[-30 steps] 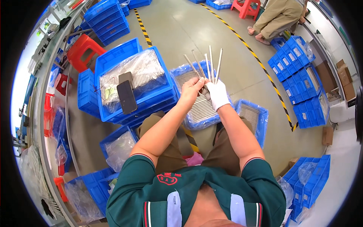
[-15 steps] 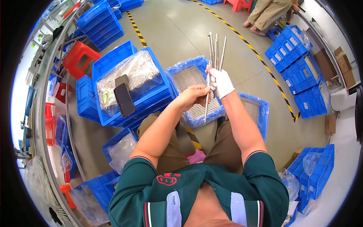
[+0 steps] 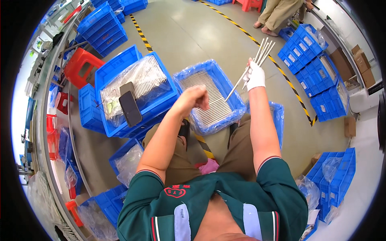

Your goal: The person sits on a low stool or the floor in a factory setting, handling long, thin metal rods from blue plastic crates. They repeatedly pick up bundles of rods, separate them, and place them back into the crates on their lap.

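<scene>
My right hand point(image 3: 255, 76), in a white glove, is closed around a loose bundle of thin metal rods point(image 3: 263, 53). Most of them fan up and away, while one slants down toward the crate. My bare left hand point(image 3: 195, 99) is apart from the bundle, fingers curled in, with no rod showing in it. It hovers over the left side of a blue crate point(image 3: 238, 100) lined with clear plastic. Inside that crate lie many similar rods point(image 3: 209, 98) in a close row.
At left, a blue crate point(image 3: 163, 60) holds plastic-covered rods, with a phone point(image 3: 130, 107) on top. Another crate point(image 3: 277, 124) stands by my right leg. Red stools point(image 3: 82, 66), stacked blue crates point(image 3: 102, 30) and a person's legs point(image 3: 277, 16) are farther off.
My hands have separated. The right has moved right and slightly up with the rods, which now tilt rightward; the left has come away from the bundle, slightly to the left.
</scene>
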Available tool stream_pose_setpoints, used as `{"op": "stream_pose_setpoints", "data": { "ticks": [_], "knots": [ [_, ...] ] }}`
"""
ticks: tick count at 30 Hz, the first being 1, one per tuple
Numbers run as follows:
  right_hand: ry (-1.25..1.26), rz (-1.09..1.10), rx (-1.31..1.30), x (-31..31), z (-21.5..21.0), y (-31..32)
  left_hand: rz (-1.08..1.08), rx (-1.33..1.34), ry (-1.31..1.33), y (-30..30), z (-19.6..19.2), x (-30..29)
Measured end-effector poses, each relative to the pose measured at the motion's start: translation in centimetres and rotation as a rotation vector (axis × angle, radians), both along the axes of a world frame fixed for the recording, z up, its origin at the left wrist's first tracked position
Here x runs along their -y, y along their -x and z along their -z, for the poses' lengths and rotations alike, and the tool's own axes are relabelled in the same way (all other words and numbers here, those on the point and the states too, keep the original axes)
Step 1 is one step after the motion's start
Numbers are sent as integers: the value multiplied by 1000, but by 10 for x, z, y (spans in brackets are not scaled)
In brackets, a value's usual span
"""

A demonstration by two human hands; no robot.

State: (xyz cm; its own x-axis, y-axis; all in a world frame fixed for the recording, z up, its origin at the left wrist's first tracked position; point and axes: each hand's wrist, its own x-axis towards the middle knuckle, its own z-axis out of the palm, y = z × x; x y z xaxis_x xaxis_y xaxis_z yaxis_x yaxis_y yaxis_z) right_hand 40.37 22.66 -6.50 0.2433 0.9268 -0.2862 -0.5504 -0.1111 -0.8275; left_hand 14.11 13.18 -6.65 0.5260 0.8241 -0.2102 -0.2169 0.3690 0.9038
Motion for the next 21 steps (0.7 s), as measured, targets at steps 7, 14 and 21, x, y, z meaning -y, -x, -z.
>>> {"op": "stream_pose_setpoints", "data": {
  "ticks": [7, 14, 21],
  "knots": [
    [-33, -313, 305, 53, -3, 76, 116, 497, 124, -31, -2, 3],
    [-181, -516, 685, 66, -2, 94, 244, 125, 116, -16, -4, 9],
    [-201, -496, 818, 73, 0, 85, -544, -261, -175, 19, -3, -21]
  ]
}}
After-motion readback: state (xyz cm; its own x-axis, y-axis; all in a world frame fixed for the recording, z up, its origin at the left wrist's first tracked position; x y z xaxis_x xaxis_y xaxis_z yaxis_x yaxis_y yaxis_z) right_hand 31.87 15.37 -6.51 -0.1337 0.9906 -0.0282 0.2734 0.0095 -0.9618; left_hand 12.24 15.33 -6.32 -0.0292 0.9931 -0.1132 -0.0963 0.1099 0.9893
